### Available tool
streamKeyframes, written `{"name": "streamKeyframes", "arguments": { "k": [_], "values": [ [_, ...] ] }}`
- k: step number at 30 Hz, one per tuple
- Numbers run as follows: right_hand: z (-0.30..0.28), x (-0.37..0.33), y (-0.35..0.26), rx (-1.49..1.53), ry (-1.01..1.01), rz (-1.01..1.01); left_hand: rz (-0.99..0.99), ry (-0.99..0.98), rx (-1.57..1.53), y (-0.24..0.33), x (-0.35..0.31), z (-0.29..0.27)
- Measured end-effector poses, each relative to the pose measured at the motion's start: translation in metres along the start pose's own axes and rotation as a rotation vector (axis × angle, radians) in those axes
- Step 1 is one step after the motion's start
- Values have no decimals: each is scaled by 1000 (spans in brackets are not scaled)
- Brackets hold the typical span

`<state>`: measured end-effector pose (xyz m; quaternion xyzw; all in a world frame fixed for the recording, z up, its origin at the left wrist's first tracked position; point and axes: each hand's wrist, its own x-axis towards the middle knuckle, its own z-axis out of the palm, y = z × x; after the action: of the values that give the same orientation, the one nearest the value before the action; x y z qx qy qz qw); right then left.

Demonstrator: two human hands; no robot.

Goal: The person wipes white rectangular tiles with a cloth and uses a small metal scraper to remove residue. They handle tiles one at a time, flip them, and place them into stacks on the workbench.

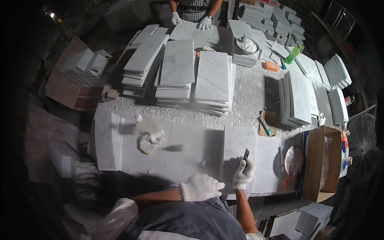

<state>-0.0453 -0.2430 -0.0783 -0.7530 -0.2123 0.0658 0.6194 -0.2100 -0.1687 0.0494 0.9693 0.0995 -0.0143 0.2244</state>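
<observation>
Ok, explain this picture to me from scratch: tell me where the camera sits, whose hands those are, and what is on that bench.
There is no machine here. A wide fisheye camera on a person's head looks down, so straight edges bend. The two white-gloved hands at the bottom are that person's own. The right hand holds a small dark flat blade tool upright against a white marble tile lying on the dusty grey workbench. The left hand rests at the near edge of the bench, holding nothing. Behind lie stacks of white marble tiles, a green plastic bottle and an open cardboard box. The gloved hands at the top belong to another person.
</observation>
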Motion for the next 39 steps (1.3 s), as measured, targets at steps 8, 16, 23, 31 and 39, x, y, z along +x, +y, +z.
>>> {"name": "streamKeyframes", "arguments": {
  "k": [8, 16, 23, 31, 39],
  "values": [
    [-8, 8, -2, -97, -72, -58, -4, -42, 123, -2, 8, 17],
    [-7, 13, 11, -31, -92, -306, 3, -63, 129, 10, 6, 14],
    [-17, 9, 32, -2, -124, -286, 37, -62, 90, 12, 3, 24],
    [-24, -6, 22, 103, -135, -295, 13, -48, 133, 4, 0, 20],
    [-42, -18, 17, -92, -128, -311, 25, -52, 217, 8, 0, 22]
  ]
}}
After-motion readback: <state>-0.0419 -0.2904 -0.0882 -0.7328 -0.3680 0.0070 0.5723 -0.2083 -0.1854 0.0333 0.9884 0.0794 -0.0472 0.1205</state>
